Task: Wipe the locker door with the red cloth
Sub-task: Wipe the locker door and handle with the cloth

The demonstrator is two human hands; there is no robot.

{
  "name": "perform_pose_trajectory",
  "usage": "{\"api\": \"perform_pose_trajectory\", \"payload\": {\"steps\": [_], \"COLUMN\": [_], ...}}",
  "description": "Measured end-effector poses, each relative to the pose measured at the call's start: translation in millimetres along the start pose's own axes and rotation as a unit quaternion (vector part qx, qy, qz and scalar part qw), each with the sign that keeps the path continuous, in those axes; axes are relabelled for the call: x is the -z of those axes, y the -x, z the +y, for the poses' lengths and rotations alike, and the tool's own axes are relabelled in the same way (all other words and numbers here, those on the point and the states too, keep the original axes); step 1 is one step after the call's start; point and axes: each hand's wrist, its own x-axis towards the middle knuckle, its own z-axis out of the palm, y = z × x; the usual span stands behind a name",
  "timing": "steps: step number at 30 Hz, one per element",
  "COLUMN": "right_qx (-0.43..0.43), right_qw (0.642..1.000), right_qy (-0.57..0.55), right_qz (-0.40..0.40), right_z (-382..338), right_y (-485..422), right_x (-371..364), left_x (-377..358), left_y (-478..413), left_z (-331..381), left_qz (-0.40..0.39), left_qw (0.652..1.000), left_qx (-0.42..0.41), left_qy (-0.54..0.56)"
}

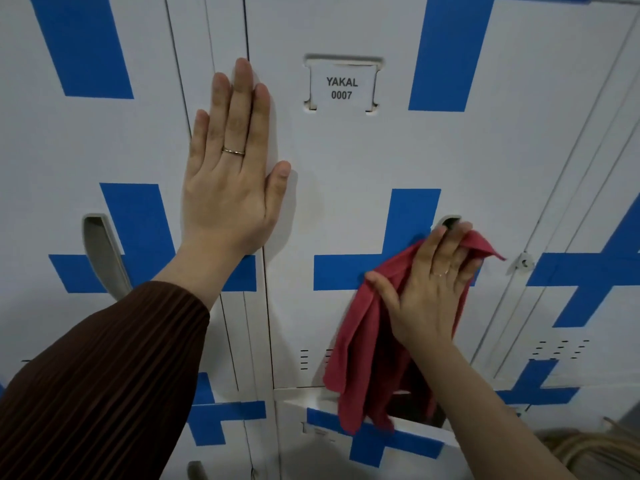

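My right hand [433, 285] is spread, its palm and nearly straight fingers pressing the red cloth [363, 358] against the locker door [346, 161]. The cloth's long axis runs straight down below the palm. Most of the door's face lies up and left of the grip, so I judge the wipe goes towards my left hand [232, 174], braced flat there.

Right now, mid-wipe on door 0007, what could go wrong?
1. The cloth hangs loose below the right hand, and its tail drops into the gap of the ajar lower door. It may snag there.
2. The fingertips sit at the handle recess, so the cloth could catch on its edge.
3. The left hand lies flat across the door seam, so that strip may go unwiped.
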Motion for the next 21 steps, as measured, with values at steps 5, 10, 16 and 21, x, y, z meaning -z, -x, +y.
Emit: {"api": "perform_pose_trajectory", "payload": {"steps": [5, 10, 16, 21], "right_qx": [-0.02, 0.031, -0.007, -0.015], "right_qw": [0.999, 0.998, 1.0, 1.0], "right_qy": [-0.01, 0.018, -0.009, 0.004], "right_qz": [-0.032, -0.054, 0.009, -0.008], "right_z": [-2.5, 15.7, -5.0, -23.3], "right_y": [8.5, 19.0, -35.6, -23.5], "right_x": [-1.4, -3.8, 22.1, 15.2], "left_x": [-0.4, -1.1, -1.1, -2.6], "left_y": [0.8, 1.3, 1.0, 2.2], "left_z": [0.4, 0.2, -0.1, 0.7], "left_qz": [0.002, 0.001, 0.002, 0.002], "left_qw": [1.0, 1.0, 1.0, 1.0], "left_qx": [0.003, 0.0, 0.001, 0.002], "left_qy": [-0.003, -0.006, -0.004, -0.003]}}
